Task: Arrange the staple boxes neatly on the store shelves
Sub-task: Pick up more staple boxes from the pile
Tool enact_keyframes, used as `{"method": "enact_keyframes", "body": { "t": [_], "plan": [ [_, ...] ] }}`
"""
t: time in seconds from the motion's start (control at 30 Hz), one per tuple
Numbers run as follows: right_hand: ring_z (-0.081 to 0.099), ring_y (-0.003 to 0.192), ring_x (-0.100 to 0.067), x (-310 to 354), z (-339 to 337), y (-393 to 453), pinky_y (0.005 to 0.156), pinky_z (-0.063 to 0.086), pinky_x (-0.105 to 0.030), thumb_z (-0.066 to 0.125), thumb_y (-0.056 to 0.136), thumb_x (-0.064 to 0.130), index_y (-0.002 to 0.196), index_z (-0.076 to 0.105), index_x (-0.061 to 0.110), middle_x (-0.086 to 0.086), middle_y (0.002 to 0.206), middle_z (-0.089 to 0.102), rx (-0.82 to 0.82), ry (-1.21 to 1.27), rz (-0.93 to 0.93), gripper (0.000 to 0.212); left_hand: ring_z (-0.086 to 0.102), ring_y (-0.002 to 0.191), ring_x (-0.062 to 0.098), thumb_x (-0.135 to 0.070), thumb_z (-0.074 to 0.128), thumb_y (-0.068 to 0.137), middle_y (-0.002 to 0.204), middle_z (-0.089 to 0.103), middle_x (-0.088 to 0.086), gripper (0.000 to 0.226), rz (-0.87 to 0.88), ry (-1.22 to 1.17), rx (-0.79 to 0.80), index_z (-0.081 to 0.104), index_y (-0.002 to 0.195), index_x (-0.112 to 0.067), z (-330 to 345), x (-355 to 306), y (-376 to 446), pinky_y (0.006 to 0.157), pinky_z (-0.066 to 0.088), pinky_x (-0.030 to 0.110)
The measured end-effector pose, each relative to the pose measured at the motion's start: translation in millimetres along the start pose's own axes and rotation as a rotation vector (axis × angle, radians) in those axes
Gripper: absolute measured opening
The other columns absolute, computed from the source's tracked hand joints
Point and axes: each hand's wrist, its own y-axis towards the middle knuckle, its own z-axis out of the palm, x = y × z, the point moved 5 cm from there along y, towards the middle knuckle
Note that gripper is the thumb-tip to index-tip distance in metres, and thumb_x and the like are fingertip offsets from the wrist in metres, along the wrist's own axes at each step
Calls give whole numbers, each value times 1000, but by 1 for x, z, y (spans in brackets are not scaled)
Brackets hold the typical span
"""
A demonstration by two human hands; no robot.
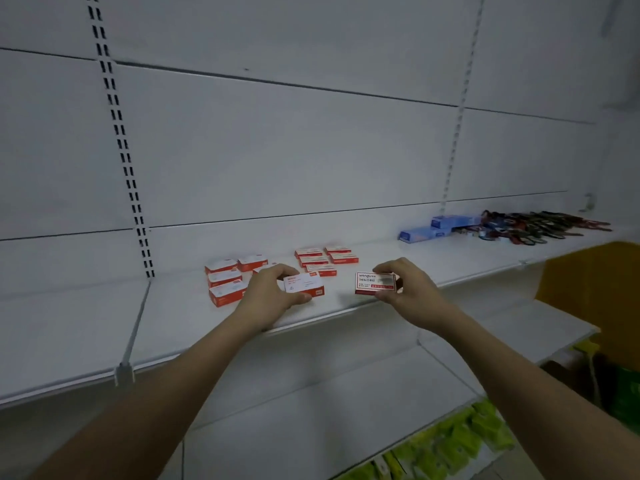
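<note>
Small red and white staple boxes lie on a white shelf point(173, 317). My left hand point(268, 292) grips one staple box point(304, 285) by its left end, near the shelf's middle. My right hand point(412, 289) holds another staple box point(374, 283) by its right end, with its printed face tilted towards me. To the left lies a group of several boxes point(225, 284) in rows. Behind my hands a second group of flatter boxes point(325, 258) lies in two columns.
Blue boxes point(436, 228) and a heap of scissors point(533, 226) lie at the shelf's right end. A yellow carton point(595, 289) stands at the right. A lower shelf point(346, 393) has green packs point(460, 441) beneath it. Slotted uprights point(121, 143) run up the back wall.
</note>
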Motion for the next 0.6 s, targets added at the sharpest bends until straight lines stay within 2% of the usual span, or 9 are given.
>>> {"method": "enact_keyframes", "body": {
  "t": [0.1,0.17,0.27,0.4,0.6],
  "plan": [
    [49,105,-8,-26,15,35,71,42,-10,65,90,19,129,52,18,2,125,51,48,68,-56,41,55,115,20,-24,79,77,131,57,0,52,-88,54,-90,58,124,-18,13,5,9,66,46,12],
    [50,106,-10,-41,21,52,77,42,-13,65,90,18,128,53,18,3,124,51,98,113,-84,40,51,121,20,-24,78,79,135,54,1,53,-150,99,-137,57,127,-17,22,5,13,65,43,9],
    [53,110,-14,-63,22,76,84,40,-16,66,89,16,127,54,17,2,123,52,165,151,-131,40,52,119,19,-25,78,79,135,54,3,55,-216,146,-217,56,129,-17,30,3,20,72,41,12],
    [50,107,-10,-81,21,111,89,42,-18,65,90,18,130,52,18,2,127,51,196,158,-188,42,53,120,21,-24,76,80,135,53,4,54,-300,163,-316,54,130,-16,39,4,23,77,43,16],
    [53,116,-17,-95,43,135,100,45,-31,65,90,24,129,53,19,1,130,52,253,143,-225,41,52,115,16,-27,76,80,134,55,2,53,-329,245,-337,55,128,-16,40,1,30,85,38,21]
  ]
}}
